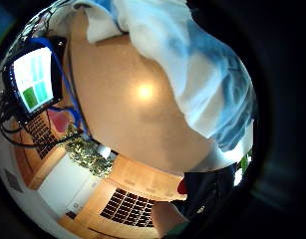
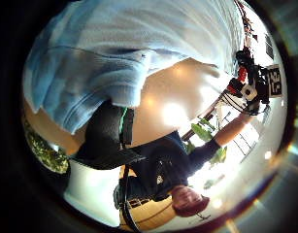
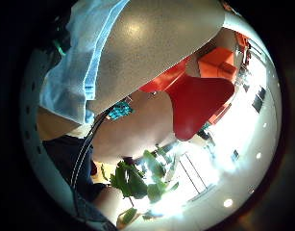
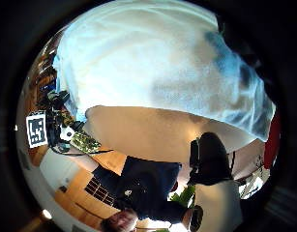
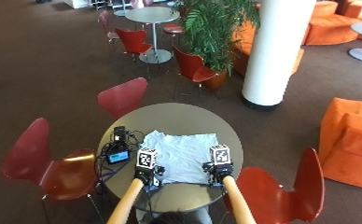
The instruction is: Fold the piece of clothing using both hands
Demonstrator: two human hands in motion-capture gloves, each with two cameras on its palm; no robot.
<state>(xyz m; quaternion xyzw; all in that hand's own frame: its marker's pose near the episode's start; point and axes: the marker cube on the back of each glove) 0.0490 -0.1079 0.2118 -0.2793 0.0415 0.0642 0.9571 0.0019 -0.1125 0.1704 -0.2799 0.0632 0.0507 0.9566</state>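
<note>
The left hand (image 5: 149,174) and the right hand (image 5: 219,173), both in black gloves, sit at the near corners of a pale blue garment (image 5: 181,155), one at each side of its near edge. Whether the fingers of either hand are curled round the cloth or lying straight cannot be told: the outside view shows the hands only from above, and the palm views show no fingers. In those palm views the garment (image 2: 139,43) hangs close before each palm with the tabletop showing beneath its edge (so the near edge appears lifted off the surface there). The rest of the garment lies spread on a round table (image 5: 175,114), roughly square in outline, reaching from the near edge toward the table's middle. Just beside the garment on the person's left, a small device with a lit screen (image 5: 118,155) rests on the table with cables around it. Red chairs (image 5: 124,96) stand around the table, and a white pillar (image 5: 274,49) and a large plant (image 5: 217,28) stand beyond it.
</note>
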